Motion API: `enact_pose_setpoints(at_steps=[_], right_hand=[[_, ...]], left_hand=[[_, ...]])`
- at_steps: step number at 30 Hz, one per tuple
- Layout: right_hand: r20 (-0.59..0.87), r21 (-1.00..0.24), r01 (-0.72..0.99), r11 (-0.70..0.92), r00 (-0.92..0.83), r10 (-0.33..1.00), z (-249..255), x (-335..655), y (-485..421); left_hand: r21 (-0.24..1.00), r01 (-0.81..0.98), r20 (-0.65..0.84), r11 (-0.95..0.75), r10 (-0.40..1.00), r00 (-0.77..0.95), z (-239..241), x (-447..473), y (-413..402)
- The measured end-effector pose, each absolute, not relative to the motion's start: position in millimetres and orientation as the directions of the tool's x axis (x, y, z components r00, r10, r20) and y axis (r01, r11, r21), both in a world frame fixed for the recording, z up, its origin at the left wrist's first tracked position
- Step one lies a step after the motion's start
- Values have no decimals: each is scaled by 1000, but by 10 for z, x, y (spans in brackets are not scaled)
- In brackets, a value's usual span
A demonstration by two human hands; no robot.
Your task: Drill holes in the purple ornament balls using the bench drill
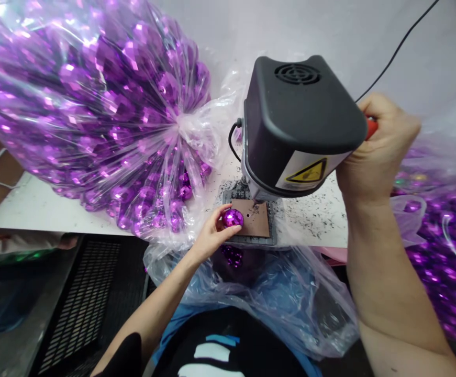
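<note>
Between the thumb and fingers of my left hand (214, 234) is a shiny purple faceted ball (233, 218). It is at the left side of a brown plate (261, 222) with a small dark hole, which lies on a grey metal base (274, 235). Above the plate stands a black press machine (306, 110) with a round vent and a yellow warning label (310, 170). My right hand (382, 141) is wrapped around the machine's red handle (371, 128) on its right side; most of the handle is hidden by the fingers.
A large tied clear bag (94, 104) of purple balls fills the left of the white table (35, 201). Another bag of purple balls (447, 251) is at right. An open plastic bag (306, 298) spreads below the table edge. Black crates (86, 293) stand lower left. Dark flakes litter the tabletop.
</note>
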State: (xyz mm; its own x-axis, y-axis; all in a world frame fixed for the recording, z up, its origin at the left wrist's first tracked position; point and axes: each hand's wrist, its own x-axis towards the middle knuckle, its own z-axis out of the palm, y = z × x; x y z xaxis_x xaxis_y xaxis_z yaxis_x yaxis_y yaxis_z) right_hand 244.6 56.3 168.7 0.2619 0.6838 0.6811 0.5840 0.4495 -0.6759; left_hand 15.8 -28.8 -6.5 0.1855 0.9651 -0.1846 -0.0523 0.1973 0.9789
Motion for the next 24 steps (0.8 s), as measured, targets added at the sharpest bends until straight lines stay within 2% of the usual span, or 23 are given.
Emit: enact_pose_setpoints(at_steps=[5, 11, 19, 21, 24], right_hand=[[686, -682, 558, 473, 263, 678, 1669, 2437, 569], [663, -708, 536, 460, 281, 694, 1690, 2429, 554], [665, -696, 558, 452, 262, 700, 1687, 2429, 575], [667, -691, 564, 451, 259, 698, 1689, 2432, 576], [662, -695, 564, 446, 258, 704, 1695, 2434, 569]], left_hand=[[971, 230, -97, 62, 985, 145, -173, 243, -33], [832, 535, 69, -150, 983, 169, -187, 344, 57], [618, 623, 366, -480, 877, 312, -353, 469, 35], [647, 585, 369, -488, 873, 320, -341, 510, 43], [747, 503, 282, -434, 893, 352, -290, 555, 48]])
